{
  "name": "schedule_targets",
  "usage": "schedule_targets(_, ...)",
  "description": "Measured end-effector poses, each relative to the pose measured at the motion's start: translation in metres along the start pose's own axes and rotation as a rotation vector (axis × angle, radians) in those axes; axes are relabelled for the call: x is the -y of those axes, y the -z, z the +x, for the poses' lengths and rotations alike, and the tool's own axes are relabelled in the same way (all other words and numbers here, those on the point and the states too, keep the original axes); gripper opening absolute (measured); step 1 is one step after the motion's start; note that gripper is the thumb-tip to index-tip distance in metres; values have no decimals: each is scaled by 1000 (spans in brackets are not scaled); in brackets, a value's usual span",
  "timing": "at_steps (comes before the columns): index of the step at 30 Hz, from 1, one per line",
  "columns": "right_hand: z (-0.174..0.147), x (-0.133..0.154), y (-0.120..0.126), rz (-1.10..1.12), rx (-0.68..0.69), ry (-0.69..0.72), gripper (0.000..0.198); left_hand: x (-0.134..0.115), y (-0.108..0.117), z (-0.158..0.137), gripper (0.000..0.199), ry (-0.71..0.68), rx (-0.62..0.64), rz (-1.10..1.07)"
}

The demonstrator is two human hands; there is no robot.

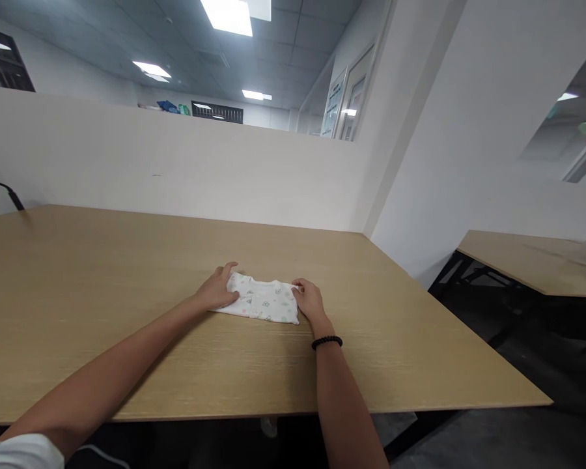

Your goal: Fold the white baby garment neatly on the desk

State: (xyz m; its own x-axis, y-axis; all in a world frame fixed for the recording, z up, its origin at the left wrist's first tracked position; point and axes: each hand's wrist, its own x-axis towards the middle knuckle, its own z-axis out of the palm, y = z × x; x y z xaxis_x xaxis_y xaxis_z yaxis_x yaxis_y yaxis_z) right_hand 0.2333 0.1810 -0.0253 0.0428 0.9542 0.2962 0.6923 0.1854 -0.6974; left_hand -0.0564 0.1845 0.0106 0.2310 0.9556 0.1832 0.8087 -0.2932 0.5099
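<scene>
A small white baby shirt [266, 301] with a scattered print lies folded into a flat, wide strip on the wooden table. Its neckline faces the far side. My left hand [218, 288] rests at the shirt's left end, thumb on the cloth and index finger stretched out past the far corner. At the opposite end, my right hand [308, 298] has its thumb and fingers closed on the upper right corner. The right fingertips are partly hidden. A black beaded bracelet [327, 341] circles my right wrist.
The light wooden table [127, 254] meets a low white partition [185, 169] at the back and a white wall at the right. A black cable [12, 194] stands at the far left. Another table [517, 257] is farther right, beyond a gap.
</scene>
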Motion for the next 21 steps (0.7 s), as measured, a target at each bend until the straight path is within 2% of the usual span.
schedule_targets(5, 0, -4, -2, 18, 32, 4, 30, 4, -7, 2, 63, -76, 113, 162)
schedule_targets(8, 0, -4, -3, 21, 40, -4, 32, 12, -8, 7, 67, -40, 175, 239)
schedule_targets(13, 0, -3, -2, 10, 38, -4, 32, 18, -6, 9, 80, 2, 270, 246)
schedule_targets(16, -2, -3, -1, -27, -8, 18, 32, 18, -4, 7, 90, 22, 277, 303)
schedule_targets(18, -4, 0, -1, -73, -96, 52, 32, 16, -1, 5, 93, 11, 252, 345)
schedule_targets(21, -5, 11, -3, -89, -198, 146, 39, 9, 1, 1, 85, -170, 165, 390)
